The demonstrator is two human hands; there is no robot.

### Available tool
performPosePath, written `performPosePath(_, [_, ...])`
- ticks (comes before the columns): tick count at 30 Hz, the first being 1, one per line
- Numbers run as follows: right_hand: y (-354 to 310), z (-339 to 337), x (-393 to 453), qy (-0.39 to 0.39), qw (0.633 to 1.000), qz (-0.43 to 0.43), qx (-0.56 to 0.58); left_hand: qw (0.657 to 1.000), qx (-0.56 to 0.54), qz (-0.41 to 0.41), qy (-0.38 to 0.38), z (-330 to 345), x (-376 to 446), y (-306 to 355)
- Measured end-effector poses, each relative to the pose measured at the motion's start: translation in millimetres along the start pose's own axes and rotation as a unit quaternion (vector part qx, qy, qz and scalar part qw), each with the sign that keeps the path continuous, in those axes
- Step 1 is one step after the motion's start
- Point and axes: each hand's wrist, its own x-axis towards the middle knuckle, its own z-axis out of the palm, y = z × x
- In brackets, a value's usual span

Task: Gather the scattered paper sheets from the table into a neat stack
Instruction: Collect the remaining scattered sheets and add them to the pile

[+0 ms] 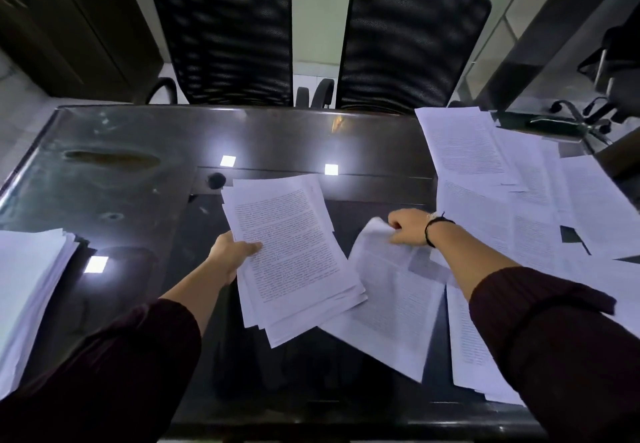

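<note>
Right of the held bundle of printed sheets (291, 255), gripped by left hand (230, 252): right hand (408, 226) pinching a loose sheet (391, 300), mid-gathering, next needing a lift onto that bundle.

Your table (131, 172) reads glossy black, with bright white square light reflections and one dull brownish smear near its far left. The bundle of sheets (294, 252) you hold is white, covered in dense lines of fine dark print inside blank margins. The single sheet (391, 304) by your other hand is the same white with grey print. The scattered sheets (485, 165) on your right are white too, printed alike. The stack (31, 287) at your left edge shows plain white, tinged bluish. Your sleeves (114, 366) are dark maroon. A thin black band (429, 231) circles your wrist. Both chairs (225, 34) are black mesh with a wavy sheen. The cabinet (62, 20) is dark brown.
</note>
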Motion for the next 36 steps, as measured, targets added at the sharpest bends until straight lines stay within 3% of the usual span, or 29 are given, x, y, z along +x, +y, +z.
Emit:
performPosePath(4, [-0.2, -59.4, -21.1, 0.169, 0.973, -0.02, 0.159, 1.0, -0.007, -0.002, 0.011, 0.4, 1.6, -2.7])
performPosePath(7, [-14.2, -97.1, -43.6, 0.334, 0.876, -0.023, 0.347, 1.0, -0.019, 0.0, 0.021, 2.2, 2.7, -4.7])
performPosePath(10, [-28.4, -113.2, -60.1, 0.431, 0.775, 0.002, 0.462, 0.999, -0.02, -0.006, 0.025, 4.7, 1.2, -3.6])
performPosePath(12, [-38.0, -116.3, -70.7, 0.459, 0.698, 0.017, 0.55, 1.0, -0.014, -0.012, 0.026, 5.6, -1.2, -0.7])
performPosePath(15, [-55.0, -105.0, -77.6, 0.417, 0.59, 0.05, 0.69, 0.999, -0.021, -0.019, 0.027, 6.6, -3.3, 1.5])
performPosePath(17, [-65.2, -86.9, -77.6, 0.402, 0.536, 0.074, 0.739, 0.999, -0.024, -0.024, 0.024, 5.7, -5.9, 0.8])
performPosePath(20, [-69.0, -69.5, -82.7, 0.443, 0.403, 0.078, 0.797, 1.0, -0.016, -0.024, 0.011, 3.6, -7.1, -1.7])
performPosePath(21, [-70.2, -67.6, -85.1, 0.449, 0.378, 0.073, 0.806, 1.0, -0.02, -0.022, 0.007, 2.9, -8.8, -1.6])
performPosePath(22, [-72.7, -65.4, -85.2, 0.443, 0.381, 0.071, 0.808, 0.999, -0.026, -0.023, 0.009, 1.8, -10.2, -1.9])
performPosePath(25, [-90.5, -45.1, -78.6, 0.398, 0.452, 0.084, 0.794, 0.998, -0.056, -0.031, 0.011, 1.7, -10.0, -3.6])
performPosePath(32, [-141.5, 61.3, -46.7, 0.321, 0.562, 0.182, 0.74, 0.975, -0.217, -0.047, 0.008, 12.5, -27.0, 8.0])
performPosePath(36, [-161.8, 104.0, -51.7, 0.22, 0.676, 0.228, 0.665, 0.997, -0.072, 0.023, 0.031, 23.2, -28.5, 2.1])
